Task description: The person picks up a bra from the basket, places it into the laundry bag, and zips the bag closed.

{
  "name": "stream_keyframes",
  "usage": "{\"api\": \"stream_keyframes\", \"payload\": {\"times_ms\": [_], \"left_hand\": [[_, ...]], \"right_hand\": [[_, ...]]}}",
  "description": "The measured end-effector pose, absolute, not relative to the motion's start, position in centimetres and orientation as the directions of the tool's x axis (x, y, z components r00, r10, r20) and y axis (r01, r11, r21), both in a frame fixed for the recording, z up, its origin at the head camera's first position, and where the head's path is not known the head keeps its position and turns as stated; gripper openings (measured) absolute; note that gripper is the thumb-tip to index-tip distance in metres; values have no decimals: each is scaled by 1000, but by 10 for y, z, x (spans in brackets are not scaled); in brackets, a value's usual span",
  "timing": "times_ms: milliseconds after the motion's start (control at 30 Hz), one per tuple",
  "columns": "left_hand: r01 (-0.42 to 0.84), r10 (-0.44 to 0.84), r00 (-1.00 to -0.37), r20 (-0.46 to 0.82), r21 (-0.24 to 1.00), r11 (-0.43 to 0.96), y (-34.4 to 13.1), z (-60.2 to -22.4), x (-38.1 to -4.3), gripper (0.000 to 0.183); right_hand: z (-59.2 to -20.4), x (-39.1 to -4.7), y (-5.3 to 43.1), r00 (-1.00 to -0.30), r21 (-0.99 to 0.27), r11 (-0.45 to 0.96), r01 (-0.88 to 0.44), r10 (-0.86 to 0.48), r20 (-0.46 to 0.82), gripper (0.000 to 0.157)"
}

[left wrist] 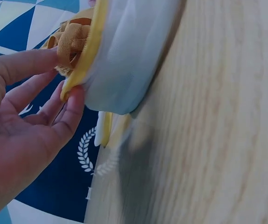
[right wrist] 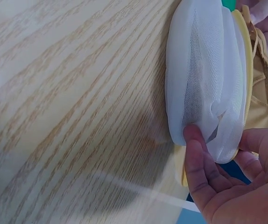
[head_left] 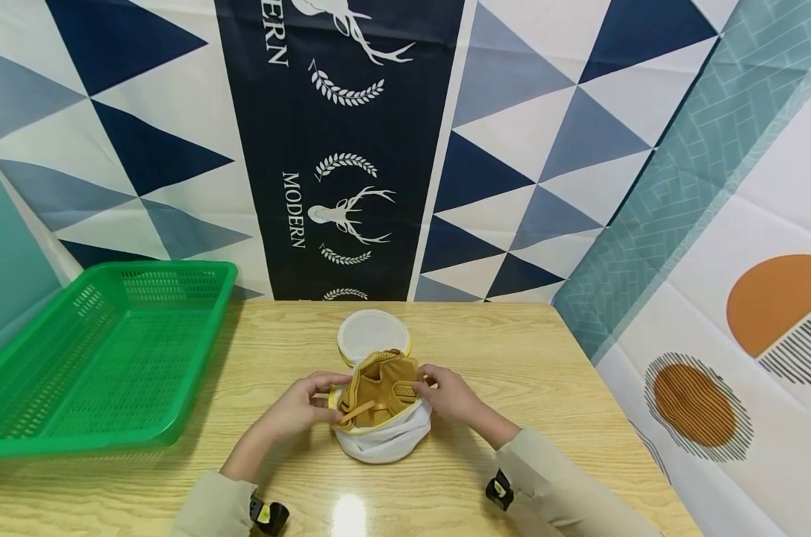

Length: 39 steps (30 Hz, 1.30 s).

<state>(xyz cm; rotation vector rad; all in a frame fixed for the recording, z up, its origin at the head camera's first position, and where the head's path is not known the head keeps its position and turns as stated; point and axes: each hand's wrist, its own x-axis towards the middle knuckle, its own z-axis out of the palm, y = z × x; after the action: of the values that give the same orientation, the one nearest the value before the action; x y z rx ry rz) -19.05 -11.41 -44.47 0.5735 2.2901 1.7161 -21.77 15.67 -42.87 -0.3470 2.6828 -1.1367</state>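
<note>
A round white mesh laundry bag [head_left: 386,440] with a yellow zipper edge stands on the table, unzipped. Its round lid [head_left: 373,335] lies folded back behind it. Inside, rising above the rim, is a mustard-coloured bra [head_left: 386,373] with loose straps. At the bag's left side, my left hand [head_left: 304,406] holds the yellow rim [left wrist: 95,42], its thumb against a strap [left wrist: 71,42]. My right hand [head_left: 448,391] grips the opposite side; the right wrist view shows its fingers on the white mesh [right wrist: 194,70] and its thumb near the yellow edge.
A large green plastic basket [head_left: 197,358] stands at the left of the wooden table [head_left: 512,350]. Patterned cloth [head_left: 351,134] hangs behind the table, and another printed panel [head_left: 768,418] is on the right.
</note>
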Motion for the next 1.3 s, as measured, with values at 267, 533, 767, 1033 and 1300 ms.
{"api": "stream_keyframes", "payload": {"times_ms": [267, 533, 767, 1033, 1300], "left_hand": [[150, 272, -960, 72, 950, 275, -102, -452, -191, 45], [209, 70, -978, 197, 897, 390, -86, -453, -190, 47], [229, 51, -971, 234, 850, 474, -83, -449, -188, 40], [255, 121, -967, 225, 813, 524, -86, -442, -188, 38], [259, 143, -966, 216, 791, 554, -85, -439, -188, 34]], "right_hand": [[-428, -215, 156, -951, -720, 681, -136, -292, -97, 9], [-426, -214, 155, -946, -724, 671, -161, -313, -79, 9], [-425, -214, 156, -946, -720, 674, -163, -314, -80, 10], [-423, -214, 156, -956, -731, 671, -123, -278, -94, 19], [-420, -215, 153, -968, -757, 653, -11, -198, -157, 60]]}}
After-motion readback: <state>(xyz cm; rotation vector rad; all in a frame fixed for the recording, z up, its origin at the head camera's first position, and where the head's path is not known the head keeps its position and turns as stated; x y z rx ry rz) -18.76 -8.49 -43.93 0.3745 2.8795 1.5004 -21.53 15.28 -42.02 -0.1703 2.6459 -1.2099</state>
